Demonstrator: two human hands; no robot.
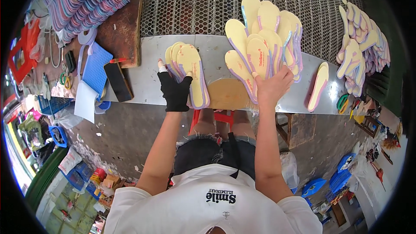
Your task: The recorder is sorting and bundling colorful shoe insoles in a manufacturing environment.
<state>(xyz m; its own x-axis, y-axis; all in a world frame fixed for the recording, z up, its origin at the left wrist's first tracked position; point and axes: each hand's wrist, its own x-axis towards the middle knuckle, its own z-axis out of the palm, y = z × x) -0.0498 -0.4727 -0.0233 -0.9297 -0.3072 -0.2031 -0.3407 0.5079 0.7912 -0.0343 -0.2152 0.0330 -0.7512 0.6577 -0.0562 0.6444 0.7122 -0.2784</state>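
Observation:
My left hand [175, 91], in a black fingerless glove, grips the near left side of a small stack of insoles [190, 65]. The thumb lies on top, and one finger wrapped in white reaches along the outer edge. These insoles are pale yellow on top with purple edges and red print. My bare right hand [272, 87] is closed on the near ends of some insoles [258, 54] at the front of a larger, fanned pile. Its thumb and fingers are on either side; the fingers' undersides are hidden. Behind, more yellow insoles [268, 15] overlap onto the mesh.
A metal mesh conveyor [186, 4] lies beyond the steel ledge [143, 60]. One stack of insoles [319, 86] stands at right, with a heap [359, 43] farther off. At left are a phone [118, 82], a blue cutting mat [96, 67] and striped foam stacks [82, 2].

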